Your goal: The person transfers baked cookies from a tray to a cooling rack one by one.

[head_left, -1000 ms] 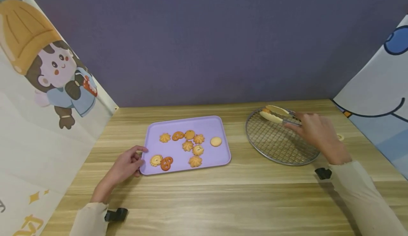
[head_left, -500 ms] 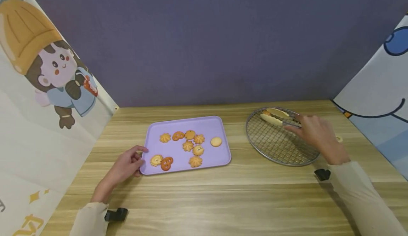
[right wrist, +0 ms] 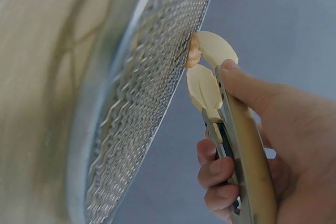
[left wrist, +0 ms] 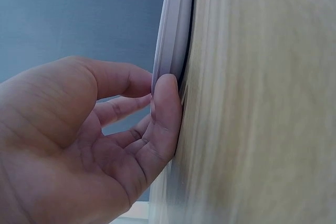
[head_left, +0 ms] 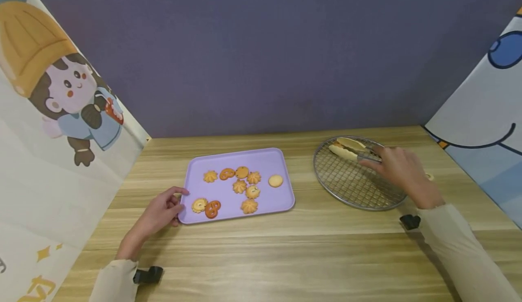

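"Any writing on your feed?"

"Orange lettering (head_left: 42,285) low on the cartoon panel (head_left: 36,170), but it runs off my head view, so I can't read it."

"How's your right hand?"

"My right hand (head_left: 398,166) is closed round the tongs (head_left: 344,152), thumb along one arm, fingers curled about the other."

"And the cookie?"

"In my right wrist view the cookie (right wrist: 193,53) sits between the tongs' tips, ahead of the hand and against the mesh of the rack (head_left: 363,191). I can't tell whether both tips press it. From the head view it's toward the rack's far left edge, mostly hidden."

"Left hand?"

"My left hand (head_left: 163,209) pinches the left rim of the tray (head_left: 269,204), thumb and fingers bent, little gap between them. Ten biscuits (head_left: 239,186) lie on the tray, right of that hand; the pretzel (head_left: 213,209) and a ruffled round are among the closest. Tray and rack lie apart on the surface (head_left: 261,261)."
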`<act>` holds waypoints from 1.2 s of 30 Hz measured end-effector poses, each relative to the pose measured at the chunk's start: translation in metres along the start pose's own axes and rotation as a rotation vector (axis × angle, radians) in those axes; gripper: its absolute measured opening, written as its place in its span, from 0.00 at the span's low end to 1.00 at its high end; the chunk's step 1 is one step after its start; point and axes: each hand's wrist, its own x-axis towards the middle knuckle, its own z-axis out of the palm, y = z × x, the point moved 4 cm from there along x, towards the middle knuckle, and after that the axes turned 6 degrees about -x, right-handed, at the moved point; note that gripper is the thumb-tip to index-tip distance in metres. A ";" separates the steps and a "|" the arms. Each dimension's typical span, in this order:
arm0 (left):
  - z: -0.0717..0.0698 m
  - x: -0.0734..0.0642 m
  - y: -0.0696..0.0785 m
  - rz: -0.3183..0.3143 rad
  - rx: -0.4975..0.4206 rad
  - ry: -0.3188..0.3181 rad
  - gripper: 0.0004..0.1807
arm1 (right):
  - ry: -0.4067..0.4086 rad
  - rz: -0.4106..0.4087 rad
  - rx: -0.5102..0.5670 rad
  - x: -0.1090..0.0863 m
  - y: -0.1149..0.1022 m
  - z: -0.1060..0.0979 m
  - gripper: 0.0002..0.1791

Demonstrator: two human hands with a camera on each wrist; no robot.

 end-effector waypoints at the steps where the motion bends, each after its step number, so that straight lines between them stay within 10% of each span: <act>1: 0.000 0.000 0.000 0.000 -0.004 0.000 0.18 | -0.007 0.001 0.004 0.000 -0.001 -0.001 0.33; 36: -0.002 -0.003 0.001 -0.036 -0.013 -0.002 0.18 | 0.121 -0.150 0.001 -0.011 -0.058 -0.049 0.33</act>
